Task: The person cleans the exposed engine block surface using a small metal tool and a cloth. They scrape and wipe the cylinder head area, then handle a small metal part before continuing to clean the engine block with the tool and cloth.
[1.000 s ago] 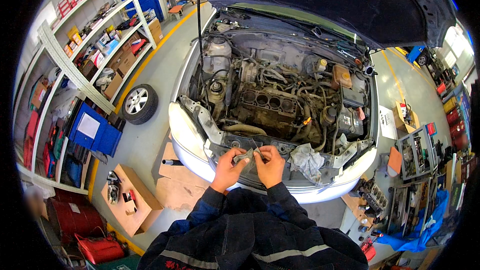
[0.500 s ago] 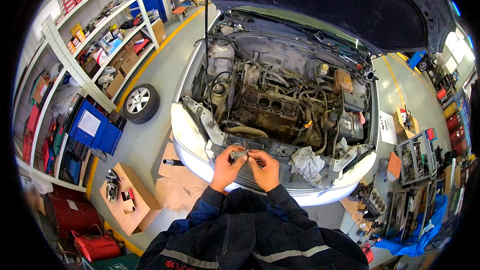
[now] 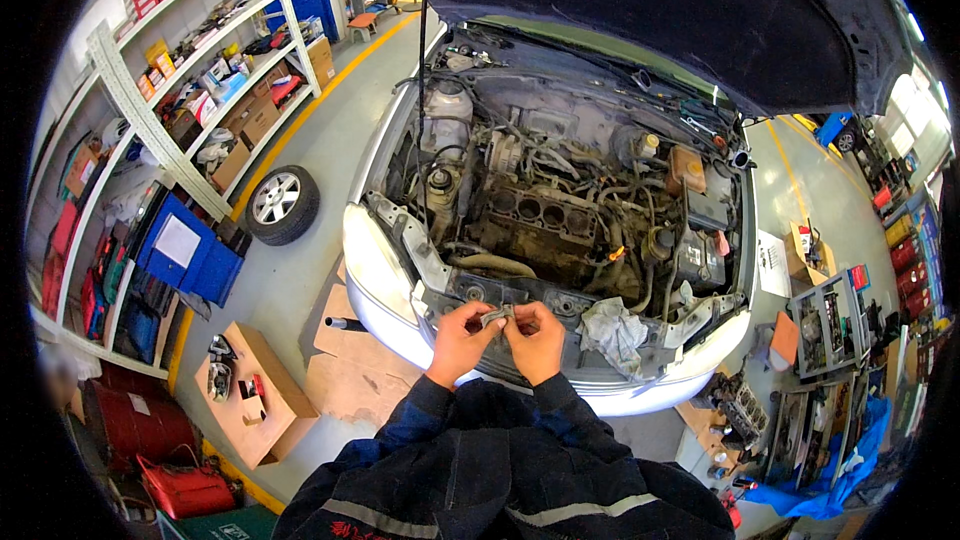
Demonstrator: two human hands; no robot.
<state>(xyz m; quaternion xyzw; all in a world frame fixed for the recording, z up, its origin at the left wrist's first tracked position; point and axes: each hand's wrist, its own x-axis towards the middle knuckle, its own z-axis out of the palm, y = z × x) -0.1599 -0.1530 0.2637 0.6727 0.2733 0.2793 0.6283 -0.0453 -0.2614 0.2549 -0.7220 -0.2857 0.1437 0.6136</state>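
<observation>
Over the front edge of the car's engine bay, my left hand and my right hand are close together, fingers pinched. Between their fingertips is a small crumpled grey rag. Whatever small part may be inside or beside it is mostly covered by my fingers. Just beyond my hands lies the bare engine block with its round cylinder bores exposed. A larger, stained light-grey rag drapes over the front panel to the right of my right hand, apart from it.
The raised hood hangs over the bay, held by a thin prop rod. A wheel, an opened cardboard box and shelving stand left. On the right are a removed engine part and a grey tool tray.
My fingers have shifted around the small rag, and my right hand has turned slightly. A thin dark piece that stuck up above my fingertips no longer shows upright. The view has moved slightly.
</observation>
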